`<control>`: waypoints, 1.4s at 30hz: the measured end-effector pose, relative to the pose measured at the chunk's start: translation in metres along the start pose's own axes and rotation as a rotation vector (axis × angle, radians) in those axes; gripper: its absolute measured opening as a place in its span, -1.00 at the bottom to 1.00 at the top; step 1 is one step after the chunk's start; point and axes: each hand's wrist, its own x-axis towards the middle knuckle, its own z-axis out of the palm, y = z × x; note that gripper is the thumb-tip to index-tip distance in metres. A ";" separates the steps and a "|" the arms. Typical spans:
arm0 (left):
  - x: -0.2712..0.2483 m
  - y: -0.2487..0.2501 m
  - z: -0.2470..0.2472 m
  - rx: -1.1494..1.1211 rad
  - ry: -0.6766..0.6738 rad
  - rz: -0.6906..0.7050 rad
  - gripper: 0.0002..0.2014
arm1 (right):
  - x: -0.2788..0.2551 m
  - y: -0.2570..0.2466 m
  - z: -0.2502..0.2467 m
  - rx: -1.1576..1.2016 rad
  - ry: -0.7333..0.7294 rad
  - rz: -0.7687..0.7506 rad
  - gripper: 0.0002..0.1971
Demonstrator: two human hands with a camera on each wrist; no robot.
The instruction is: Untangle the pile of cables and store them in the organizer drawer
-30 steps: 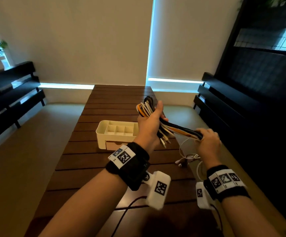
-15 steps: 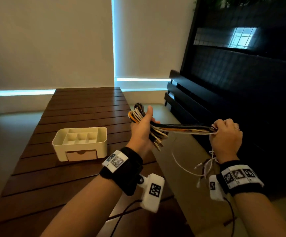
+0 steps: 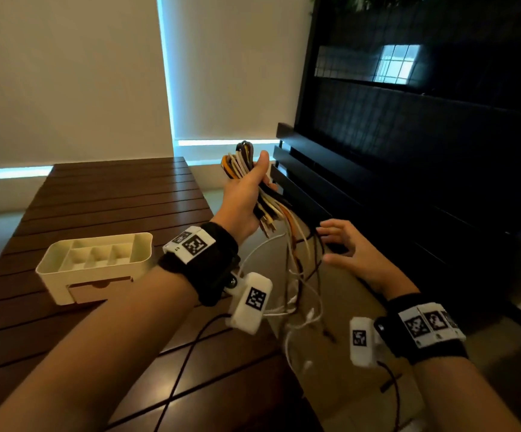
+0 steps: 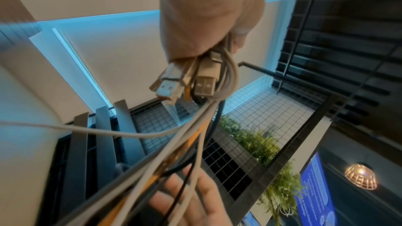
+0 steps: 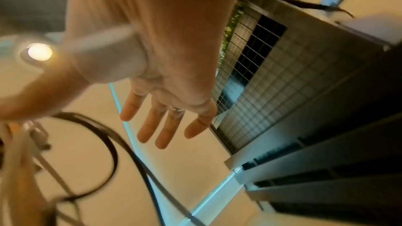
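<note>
My left hand (image 3: 249,194) grips a bundle of white, black and orange cables (image 3: 240,165), held up in the air past the table's right edge. Loose ends of the cables (image 3: 299,275) hang down below the fist. In the left wrist view several USB plugs (image 4: 185,82) stick out under my curled fingers (image 4: 208,16). My right hand (image 3: 346,244) is open beside the hanging strands, fingers spread, holding nothing. The right wrist view shows its straight fingers (image 5: 161,125) with a black cable (image 5: 108,140) looping to their left. The cream organizer (image 3: 97,266) sits on the table, its drawer (image 3: 97,288) pushed in.
The dark slatted wooden table (image 3: 112,198) lies to the left. A black bench (image 3: 362,188) and a dark wire-mesh partition (image 3: 424,63) stand to the right. Wrist camera cords (image 3: 187,360) trail over the table's near edge.
My right hand has let go of the cable ends and opened. The strands, stretched sideways before, now hang down from my left fist. The view has swung right.
</note>
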 end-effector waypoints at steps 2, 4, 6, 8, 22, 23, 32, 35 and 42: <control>0.001 -0.002 0.002 -0.016 -0.029 0.015 -0.69 | 0.005 -0.008 0.011 0.093 -0.025 -0.024 -0.57; 0.002 -0.001 0.001 -0.005 -0.053 0.026 -0.67 | 0.010 -0.013 0.025 0.089 -0.047 -0.013 -0.65; 0.006 0.001 -0.002 0.010 -0.041 0.034 -0.67 | 0.015 -0.013 0.036 0.103 -0.054 -0.013 -0.76; 0.010 0.007 -0.006 0.001 0.002 0.037 -0.68 | 0.016 -0.014 0.043 0.160 -0.072 0.002 -0.92; 0.037 0.100 -0.051 -0.098 0.269 0.272 -0.70 | 0.039 0.067 0.037 -0.454 0.238 0.414 -0.64; 0.037 0.106 -0.054 -0.094 0.278 0.298 -0.73 | 0.040 0.072 0.040 -0.482 0.207 0.427 -0.67; 0.026 0.165 -0.094 -0.128 0.332 0.435 -0.73 | 0.022 0.109 0.075 -0.678 0.055 0.542 -0.81; 0.021 0.173 -0.099 -0.044 0.314 0.450 -0.74 | 0.019 0.112 0.087 -0.626 0.014 0.525 -0.83; 0.002 0.188 -0.094 0.009 0.308 0.502 -0.77 | 0.038 0.049 0.117 -0.566 -0.510 0.523 -0.07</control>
